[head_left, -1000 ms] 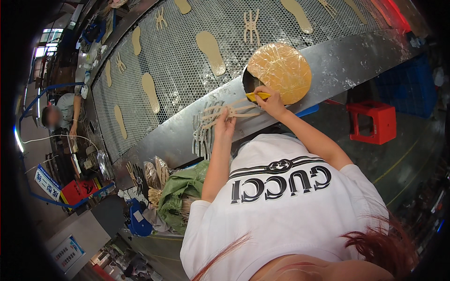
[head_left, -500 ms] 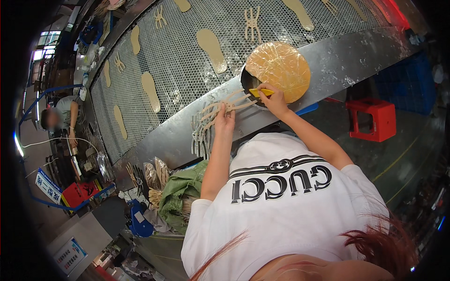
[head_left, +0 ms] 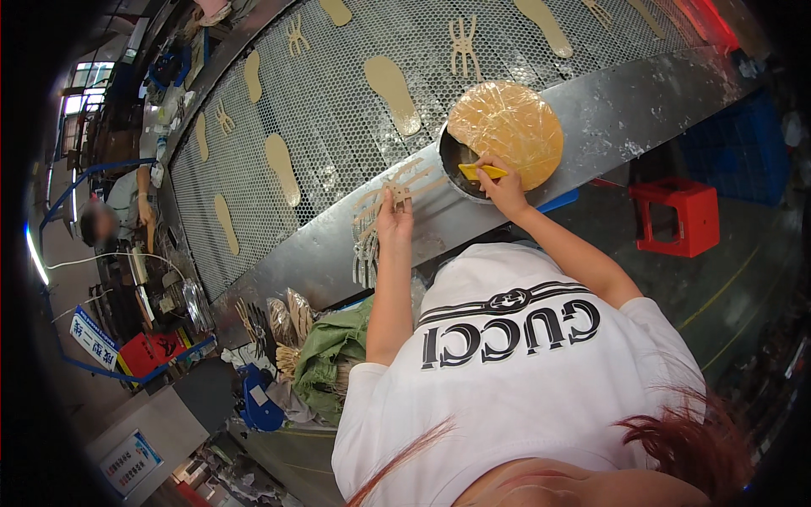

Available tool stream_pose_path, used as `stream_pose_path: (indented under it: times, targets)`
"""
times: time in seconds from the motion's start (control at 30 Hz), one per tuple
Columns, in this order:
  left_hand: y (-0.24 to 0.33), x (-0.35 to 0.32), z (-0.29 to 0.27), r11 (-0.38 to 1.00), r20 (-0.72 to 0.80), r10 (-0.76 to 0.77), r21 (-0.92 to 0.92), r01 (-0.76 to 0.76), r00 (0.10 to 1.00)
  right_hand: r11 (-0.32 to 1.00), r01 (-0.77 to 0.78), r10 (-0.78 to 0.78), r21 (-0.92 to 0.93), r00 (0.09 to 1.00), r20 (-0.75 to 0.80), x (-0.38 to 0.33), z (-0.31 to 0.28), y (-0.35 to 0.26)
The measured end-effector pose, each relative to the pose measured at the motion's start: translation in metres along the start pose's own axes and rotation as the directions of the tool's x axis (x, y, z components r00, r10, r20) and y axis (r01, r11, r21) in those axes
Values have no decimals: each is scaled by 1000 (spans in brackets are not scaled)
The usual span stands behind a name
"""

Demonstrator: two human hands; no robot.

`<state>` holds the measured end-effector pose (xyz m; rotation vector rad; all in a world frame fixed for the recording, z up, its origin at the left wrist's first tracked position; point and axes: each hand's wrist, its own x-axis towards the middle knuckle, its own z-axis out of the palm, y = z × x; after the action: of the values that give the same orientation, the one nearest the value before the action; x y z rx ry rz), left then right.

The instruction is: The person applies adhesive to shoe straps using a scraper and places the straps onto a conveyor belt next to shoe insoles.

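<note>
My left hand (head_left: pixel 394 221) pinches a beige strappy shoe upper (head_left: pixel 408 188) over the metal ledge, its thin straps fanning outward. Beneath and left of it, more strappy uppers (head_left: pixel 365 258) hang in greyish strips at the ledge. Closed round a yellow-handled tool (head_left: pixel 485 171), probably a brush, my right hand (head_left: pixel 504 193) is at the uncovered part of a round pot (head_left: pixel 456 154). The tool's working end is hidden in the dark opening. An orange-tan lid (head_left: pixel 511 127) wrapped in clear film covers most of the pot.
Beyond the metal ledge (head_left: pixel 608 110) lies a mesh conveyor (head_left: pixel 338 110) carrying beige insoles (head_left: pixel 393 95) and strappy pieces (head_left: pixel 463 48). A red stool (head_left: pixel 676 217) and blue crate (head_left: pixel 735 160) stand at right. Left are a green sack (head_left: pixel 334 351) and another person (head_left: pixel 127 203).
My right hand has drawn the yellow tool away from the upper and over the pot's opening. My left hand has shifted slightly left with the upper.
</note>
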<state>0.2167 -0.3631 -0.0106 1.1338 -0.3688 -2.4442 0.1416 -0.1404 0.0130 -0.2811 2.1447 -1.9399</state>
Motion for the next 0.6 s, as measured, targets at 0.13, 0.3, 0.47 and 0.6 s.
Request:
stream_pose_path:
  times: [0.13,0.3,0.47,0.6]
  targets:
    - [-8,3,3,999,-48,-33,1,33,998,989,-24,21,147,999,27,1,13,-11]
    - [-4,6,1,997,-43,-82,-18,81,996,996,-22,14,91,996,88,4,22,-10]
    - [15,8,5,1000,-10,16,1,-16,1000,999,0,-2,34,999,48,7,13,0]
    - [43,24,20,985,8,155,74,-155,988,994,-107,106,29,993,49,-5,4,-2]
